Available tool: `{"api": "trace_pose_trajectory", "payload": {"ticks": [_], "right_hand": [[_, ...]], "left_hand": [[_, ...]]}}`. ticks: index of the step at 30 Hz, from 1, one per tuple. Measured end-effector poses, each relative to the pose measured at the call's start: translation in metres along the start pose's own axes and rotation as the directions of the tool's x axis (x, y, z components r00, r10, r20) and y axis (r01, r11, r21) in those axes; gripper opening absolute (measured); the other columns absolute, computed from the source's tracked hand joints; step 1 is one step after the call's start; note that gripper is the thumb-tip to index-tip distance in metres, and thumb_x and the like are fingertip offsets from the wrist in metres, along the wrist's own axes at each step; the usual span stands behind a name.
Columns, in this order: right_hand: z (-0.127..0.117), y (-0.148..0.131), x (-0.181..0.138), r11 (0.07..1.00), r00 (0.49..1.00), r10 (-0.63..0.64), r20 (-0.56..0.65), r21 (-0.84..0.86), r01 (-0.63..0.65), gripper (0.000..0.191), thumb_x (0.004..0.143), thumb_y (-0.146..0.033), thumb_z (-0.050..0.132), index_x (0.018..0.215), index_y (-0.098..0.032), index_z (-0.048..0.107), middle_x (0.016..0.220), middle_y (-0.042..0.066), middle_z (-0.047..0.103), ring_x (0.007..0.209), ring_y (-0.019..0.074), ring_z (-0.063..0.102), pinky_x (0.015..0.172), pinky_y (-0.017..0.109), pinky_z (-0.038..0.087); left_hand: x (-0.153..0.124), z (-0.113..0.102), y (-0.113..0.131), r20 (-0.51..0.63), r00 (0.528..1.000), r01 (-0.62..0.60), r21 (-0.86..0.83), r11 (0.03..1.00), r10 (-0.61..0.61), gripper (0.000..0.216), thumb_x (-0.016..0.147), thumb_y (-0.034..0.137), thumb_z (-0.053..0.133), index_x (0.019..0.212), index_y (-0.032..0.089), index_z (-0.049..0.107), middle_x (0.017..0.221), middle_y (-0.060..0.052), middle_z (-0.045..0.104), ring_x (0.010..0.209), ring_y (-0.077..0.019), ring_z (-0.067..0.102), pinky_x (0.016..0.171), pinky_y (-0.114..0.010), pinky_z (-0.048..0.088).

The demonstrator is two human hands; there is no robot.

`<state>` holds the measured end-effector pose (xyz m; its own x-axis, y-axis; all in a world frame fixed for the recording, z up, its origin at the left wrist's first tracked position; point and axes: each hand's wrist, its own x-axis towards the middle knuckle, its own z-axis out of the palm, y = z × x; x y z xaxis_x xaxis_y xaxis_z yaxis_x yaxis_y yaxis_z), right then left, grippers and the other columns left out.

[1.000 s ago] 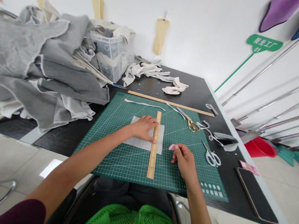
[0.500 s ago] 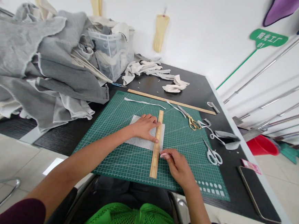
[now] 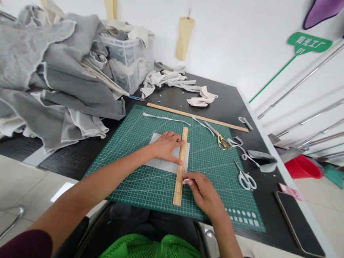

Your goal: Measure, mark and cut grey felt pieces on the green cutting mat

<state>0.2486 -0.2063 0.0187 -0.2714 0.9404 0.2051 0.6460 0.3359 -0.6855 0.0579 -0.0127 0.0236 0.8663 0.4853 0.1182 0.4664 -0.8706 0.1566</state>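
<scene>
A light grey piece of cloth (image 3: 163, 165) lies on the green cutting mat (image 3: 122, 149), with a short wooden ruler (image 3: 178, 185) laid upright across its right side. My left hand (image 3: 167, 146) is spread over the cloth, its thumb and fingertips pressing on the ruler's left part. Pinched in my right hand (image 3: 204, 193) is a small, flat, pale pink piece of tailor's chalk (image 3: 186, 181), close against the ruler's right edge just below the cloth. Part of the chalk is hidden by the fingers.
Gold-handled scissors (image 3: 223, 143) and white-handled scissors (image 3: 247, 181) lie at the right. A long wooden ruler (image 3: 202, 118) spans the mat's far edge. Grey cloth (image 3: 83, 86) is heaped at the left beside a clear plastic bin (image 3: 129, 62). A phone (image 3: 298, 222) lies near the right corner.
My right hand has shifted slightly left, bringing the chalk nearer the ruler's edge. My left hand, the ruler and the cloth stay in place.
</scene>
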Motion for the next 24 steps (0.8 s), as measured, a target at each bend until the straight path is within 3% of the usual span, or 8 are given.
{"api": "trace_pose_trajectory", "payload": {"ticks": [17, 24], "right_hand": [[0.0017, 0.0001, 0.0004, 0.999, 0.999, 0.033, -0.014, -0.006, -0.033, 0.017, 0.105, -0.024, 0.045, 0.111, -0.026, 0.061, 0.108, 0.004, 0.071, 0.102, 0.0219, 0.066, 0.092, 0.038, 0.05], [0.0009, 0.0011, 0.0002, 1.0, 1.0, 0.02, -0.013, -0.015, -0.02, 0.017, 0.105, -0.025, 0.045, 0.11, -0.025, 0.061, 0.108, 0.006, 0.07, 0.101, 0.0222, 0.066, 0.092, 0.039, 0.051]], "left_hand": [[0.0002, 0.0011, -0.0003, -0.007, 1.0, -0.01, 0.002, 1.0, 0.01, 0.081, 0.078, 0.081, 0.049, 0.139, 0.027, 0.05, 0.125, -0.01, 0.052, 0.11, -0.0302, 0.044, 0.093, -0.042, 0.033], [0.0001, 0.0015, -0.0007, -0.008, 1.0, -0.007, -0.002, 1.0, 0.007, 0.09, 0.074, 0.087, 0.047, 0.143, 0.028, 0.047, 0.125, -0.01, 0.052, 0.111, -0.0311, 0.044, 0.094, -0.043, 0.033]]}}
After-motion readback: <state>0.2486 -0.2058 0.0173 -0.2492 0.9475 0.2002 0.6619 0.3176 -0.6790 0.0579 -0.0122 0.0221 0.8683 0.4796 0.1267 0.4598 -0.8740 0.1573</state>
